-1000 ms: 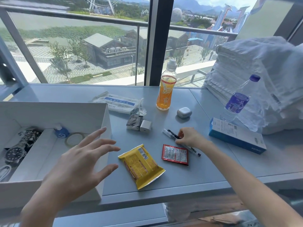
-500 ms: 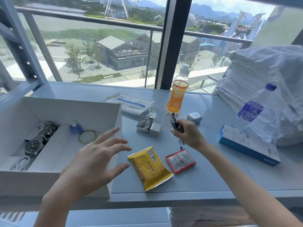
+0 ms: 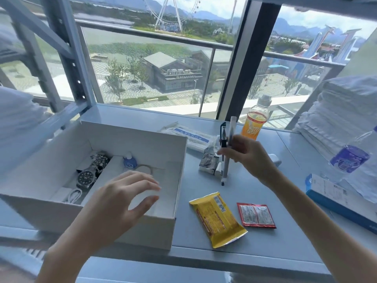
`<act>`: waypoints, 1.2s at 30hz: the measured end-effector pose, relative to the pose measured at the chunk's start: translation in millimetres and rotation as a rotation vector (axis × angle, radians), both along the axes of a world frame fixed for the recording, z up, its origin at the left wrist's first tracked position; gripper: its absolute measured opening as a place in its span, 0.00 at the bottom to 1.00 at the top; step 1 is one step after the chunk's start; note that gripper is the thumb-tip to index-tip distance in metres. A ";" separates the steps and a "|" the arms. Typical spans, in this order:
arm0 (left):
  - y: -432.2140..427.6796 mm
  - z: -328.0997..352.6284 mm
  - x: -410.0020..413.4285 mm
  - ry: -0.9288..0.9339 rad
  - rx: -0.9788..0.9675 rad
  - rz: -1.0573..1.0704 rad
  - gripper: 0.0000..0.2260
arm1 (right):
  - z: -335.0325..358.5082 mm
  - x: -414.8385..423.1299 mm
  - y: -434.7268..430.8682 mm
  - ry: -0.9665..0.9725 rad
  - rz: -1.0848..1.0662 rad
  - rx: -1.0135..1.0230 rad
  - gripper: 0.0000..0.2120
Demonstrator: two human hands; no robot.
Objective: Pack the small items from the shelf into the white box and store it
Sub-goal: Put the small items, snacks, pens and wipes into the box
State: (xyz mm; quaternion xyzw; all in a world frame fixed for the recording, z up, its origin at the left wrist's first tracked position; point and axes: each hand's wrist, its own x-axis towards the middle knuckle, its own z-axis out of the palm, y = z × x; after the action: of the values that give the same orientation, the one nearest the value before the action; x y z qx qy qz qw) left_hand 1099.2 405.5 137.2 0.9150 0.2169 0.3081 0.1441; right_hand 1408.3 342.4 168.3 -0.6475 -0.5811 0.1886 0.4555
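The open white box [image 3: 179, 166] stands at the left of the grey shelf [image 3: 265, 250]. Inside lie a wristwatch [image 3: 88, 176], a small blue bottle [image 3: 129, 161], a tape ring [image 3: 147, 168] and a white cable [image 3: 74, 196]. My left hand [image 3: 120, 199] hovers open over the box's near right corner, holding nothing. My right hand [image 3: 247, 155] is raised above the shelf, to the right of the box, and grips two pens [image 3: 226, 144] upright. On the shelf lie a yellow snack pack [image 3: 217, 218], a red sachet [image 3: 256, 215] and a dark foil packet [image 3: 208, 162].
An orange drink bottle [image 3: 255, 121] stands at the back, with a bagged white-and-blue pack [image 3: 191, 135] to its left. A blue-and-white carton [image 3: 336, 198], a water bottle [image 3: 353, 158] and stacked white towels [image 3: 338, 119] fill the right. Shelf uprights [image 3: 67, 52] rise at left.
My right hand picked the pens up off the shelf and lifted them upright, moving toward the box. My left hand moved over the box's corner. The view shifted left.
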 end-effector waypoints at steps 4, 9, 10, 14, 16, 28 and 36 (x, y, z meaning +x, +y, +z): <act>10.0 -3.5 -38.2 0.054 0.066 0.088 0.20 | 40.2 -62.2 19.4 0.215 0.212 -0.009 0.18; 27.5 -6.9 -80.7 0.140 0.116 0.190 0.26 | 40.4 -113.6 59.3 0.003 0.255 -0.079 0.29; 31.4 -7.7 -85.2 0.160 0.125 0.191 0.26 | 38.4 -122.2 66.8 -0.022 0.263 -0.098 0.33; 39.3 -6.8 -87.5 0.216 0.178 0.175 0.27 | 31.2 -149.2 93.6 -0.096 0.282 -0.186 0.41; 40.8 -7.6 -86.0 0.215 0.198 0.173 0.27 | 24.2 -160.3 103.6 -0.136 0.283 -0.270 0.41; 42.9 -18.4 -88.3 0.129 0.323 0.135 0.23 | -36.9 -167.8 122.2 -0.384 0.281 -1.108 0.25; 57.9 -11.5 -96.3 0.253 0.206 0.056 0.25 | -30.3 -164.2 129.8 -0.993 0.480 -0.924 0.13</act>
State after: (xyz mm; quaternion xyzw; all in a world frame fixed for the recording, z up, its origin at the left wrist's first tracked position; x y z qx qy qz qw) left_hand 1002.9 463.3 125.7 0.9500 0.2259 0.2151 0.0123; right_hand 1244.1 472.1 138.0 -0.6380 -0.7067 0.1935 -0.2369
